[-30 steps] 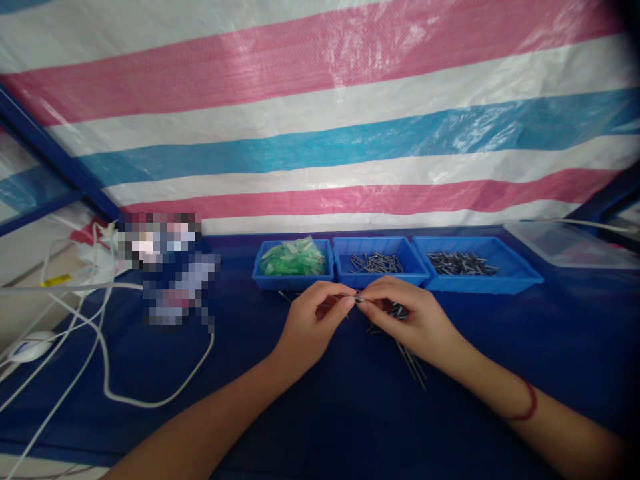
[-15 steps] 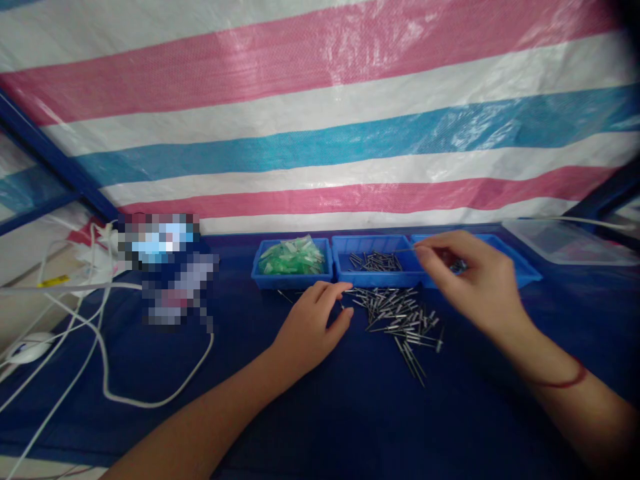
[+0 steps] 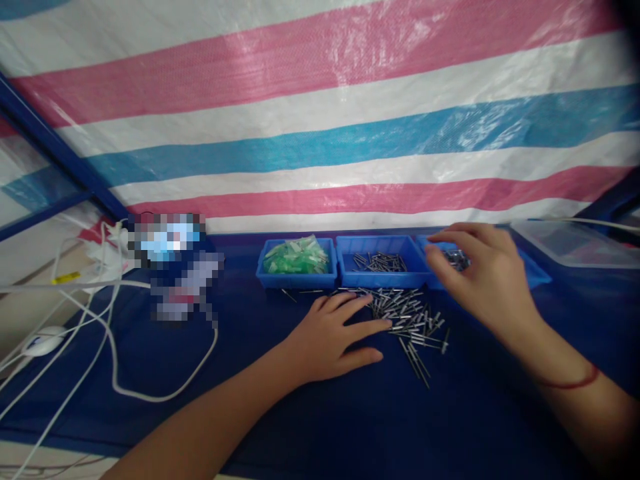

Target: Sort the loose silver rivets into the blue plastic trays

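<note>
The left hand (image 3: pixel 330 337), fingers spread wide, meets metal pins (image 3: pixel 410 313) lying nearer than the middle bin (image 3: pixel 350 278); a careless sweep could scatter them. The right hand (image 3: pixel 483 273), fingers narrowly parted, hovers over the right bin (image 3: pixel 535 272).

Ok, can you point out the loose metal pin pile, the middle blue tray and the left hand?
Loose metal pin pile (image 3: pixel 404 313): head view, its crowded middle.
Middle blue tray (image 3: pixel 385 279): head view, its front wall.
Left hand (image 3: pixel 325 341): head view, the back of the hand.
</note>
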### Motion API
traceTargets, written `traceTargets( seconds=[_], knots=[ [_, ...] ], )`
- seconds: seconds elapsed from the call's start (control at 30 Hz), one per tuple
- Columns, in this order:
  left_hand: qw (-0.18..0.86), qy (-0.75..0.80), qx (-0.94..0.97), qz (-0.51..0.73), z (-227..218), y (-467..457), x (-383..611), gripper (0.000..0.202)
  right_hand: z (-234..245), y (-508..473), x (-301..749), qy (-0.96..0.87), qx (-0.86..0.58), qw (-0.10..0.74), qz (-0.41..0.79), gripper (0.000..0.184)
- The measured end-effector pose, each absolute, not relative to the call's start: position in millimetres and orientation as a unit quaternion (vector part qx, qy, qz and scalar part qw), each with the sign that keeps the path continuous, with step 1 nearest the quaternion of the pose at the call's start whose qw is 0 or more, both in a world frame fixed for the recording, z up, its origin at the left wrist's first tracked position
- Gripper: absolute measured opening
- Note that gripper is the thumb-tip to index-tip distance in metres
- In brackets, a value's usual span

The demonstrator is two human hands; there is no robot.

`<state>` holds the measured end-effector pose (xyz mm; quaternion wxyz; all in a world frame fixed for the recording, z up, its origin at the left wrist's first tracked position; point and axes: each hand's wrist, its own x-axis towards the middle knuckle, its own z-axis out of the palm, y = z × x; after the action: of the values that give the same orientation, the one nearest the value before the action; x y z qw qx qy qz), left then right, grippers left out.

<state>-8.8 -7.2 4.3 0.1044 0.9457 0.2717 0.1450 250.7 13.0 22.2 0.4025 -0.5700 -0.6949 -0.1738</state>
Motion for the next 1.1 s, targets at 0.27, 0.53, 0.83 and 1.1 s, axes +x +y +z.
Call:
traceTargets(
  seconds=[0.27, 0.53, 0.83, 1.1],
  knots=[
    [0.069, 0.291, 0.942, 0.15, -4.4, -0.6, -5.3, 0.028, 10.3, -7.8, 202.5, -0.866, -0.418, 0.273, -0.028, 0.016],
    [0.055, 0.332, 0.932, 0.131, -6.6, 7.4, -7.5, 0.02, -3.6, -7.9, 191.7, -0.886, -0.417, 0.202, 0.024, 0.014],
    [0.041, 0.368, 0.92, 0.132, -6.1, 5.3, -5.0, 0.022, -10.4, -3.6, 191.4, -0.883, -0.42, 0.207, 0.026, 0.013],
    [0.054, 0.38, 0.912, 0.144, -4.3, 2.6, -3.6, 0.019, -10.5, -3.4, 189.7, -0.877, -0.431, 0.205, 0.053, 0.009]
  ],
)
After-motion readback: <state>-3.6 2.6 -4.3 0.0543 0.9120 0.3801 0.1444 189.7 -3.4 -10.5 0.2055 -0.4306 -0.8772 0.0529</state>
